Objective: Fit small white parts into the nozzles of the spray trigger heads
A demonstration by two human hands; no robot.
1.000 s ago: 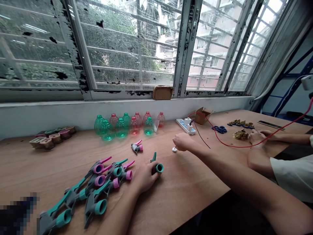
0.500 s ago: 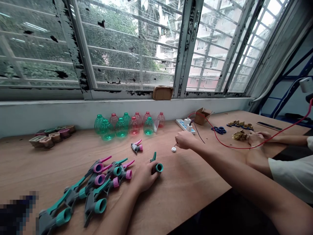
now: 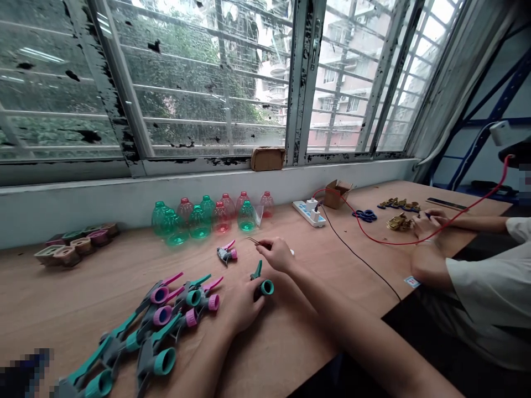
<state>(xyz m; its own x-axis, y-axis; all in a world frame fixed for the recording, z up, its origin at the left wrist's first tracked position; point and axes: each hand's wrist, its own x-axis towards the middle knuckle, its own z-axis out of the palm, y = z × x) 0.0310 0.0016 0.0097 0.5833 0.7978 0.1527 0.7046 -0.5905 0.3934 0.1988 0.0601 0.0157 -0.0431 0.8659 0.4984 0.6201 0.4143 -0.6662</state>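
My left hand (image 3: 244, 304) is closed around a grey and teal trigger spray head (image 3: 266, 286), its threaded collar facing right. Just above it, my right hand (image 3: 277, 254) pinches slim metal tweezers (image 3: 252, 240), their tips pointing left. What the tips hold, if anything, is too small to tell. A small white round piece (image 3: 292, 252) shows partly behind my right hand. Beyond my left hand lies a spray head with a pink collar (image 3: 233, 254). Several more spray heads (image 3: 166, 315), teal or pink on grey, are grouped to the left of my left hand.
Green (image 3: 199, 224) and red (image 3: 222, 218) clear bottles stand by the wall. Left of them sit small containers (image 3: 68, 256). A power strip (image 3: 309, 214), a cardboard box (image 3: 337, 194), blue scissors (image 3: 364, 215) and a red cable (image 3: 381, 242) lie rightward. A co-worker's hands (image 3: 425, 225) are near brass parts (image 3: 399, 222).
My right hand has moved left from beside the white piece, bringing the tweezers over near the spray head. My left hand keeps its hold. The view has turned slightly right.
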